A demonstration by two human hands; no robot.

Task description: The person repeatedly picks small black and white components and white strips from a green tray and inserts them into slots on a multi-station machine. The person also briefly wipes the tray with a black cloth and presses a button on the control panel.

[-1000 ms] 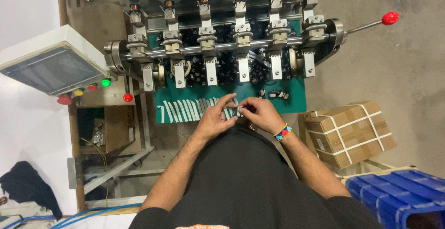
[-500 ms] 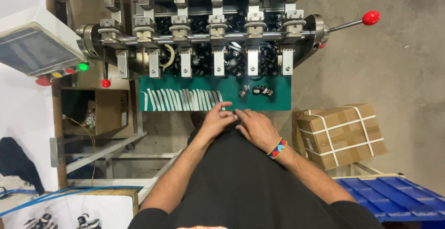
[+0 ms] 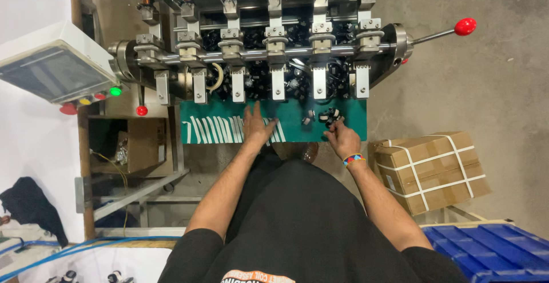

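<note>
Head view looking straight down on someone at a multi-station winding machine (image 3: 269, 42). Both arms are stretched forward onto the green mat (image 3: 297, 124) on its front shelf.

The left hand (image 3: 257, 127) is spread flat, fingers fanned, resting over the right-hand end of a row of thin white strips (image 3: 214, 129); most of the row runs off to that hand's left. Can't tell whether it's actually pinching one, as nothing shows between the fingers.

The right hand (image 3: 342, 137) has its fingertips curled in at a small cluster of black and white parts (image 3: 326, 116) lying just ahead of it on the mat. They look like little bobbins or cores. The fingers seem to touch the nearest one, but the parts are too small to say whether one is really gripped. There's a beaded wristband (image 3: 354, 159) on that wrist.

Handling guess: the parts are tiny, so light and rigid, probably hard plastic. They should be easy to flick away or drop, and any fine wire on them would be the fragile bit. A thumb-and-forefinger pinch across the body seems the sensible hold. The strips look thin and flat, so likely bendy and hard to lift off the mat without a fingernail under one end.

Off to the right hand's right sits a strapped cardboard box (image 3: 432, 168), with a blue crate (image 3: 492, 254) nearer the body.
</note>
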